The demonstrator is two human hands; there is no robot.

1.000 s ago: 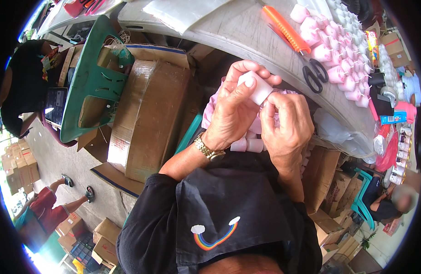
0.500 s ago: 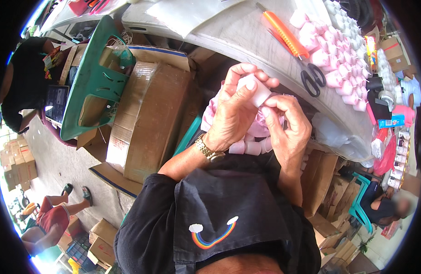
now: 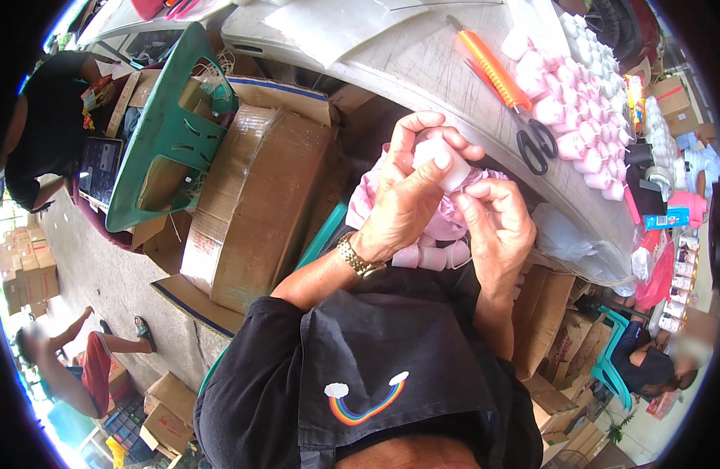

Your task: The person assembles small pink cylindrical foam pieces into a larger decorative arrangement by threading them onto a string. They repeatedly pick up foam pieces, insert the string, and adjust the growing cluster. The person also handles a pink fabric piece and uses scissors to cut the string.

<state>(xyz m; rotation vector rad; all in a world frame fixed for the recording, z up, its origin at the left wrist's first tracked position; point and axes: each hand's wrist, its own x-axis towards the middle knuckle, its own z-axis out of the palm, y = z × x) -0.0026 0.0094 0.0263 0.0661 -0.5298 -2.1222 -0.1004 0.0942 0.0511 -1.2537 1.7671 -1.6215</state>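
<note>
Your left hand (image 3: 407, 184) holds a pale pink waxy cylinder (image 3: 457, 173) off the grey table's (image 3: 415, 74) near edge; your right hand (image 3: 497, 223) narrows to a pinch at the cylinder's end, on what I cannot tell. Black-looped scissors (image 3: 535, 152) lie by that edge, near an orange-handled tool (image 3: 501, 76) and small pink cylinders (image 3: 567, 113).

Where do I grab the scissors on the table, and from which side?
Best by the black handles, probably coming from the near edge of the table with the right hand. The two finger loops lie uncovered close to that edge, while the other end runs toward the orange tool.
</note>
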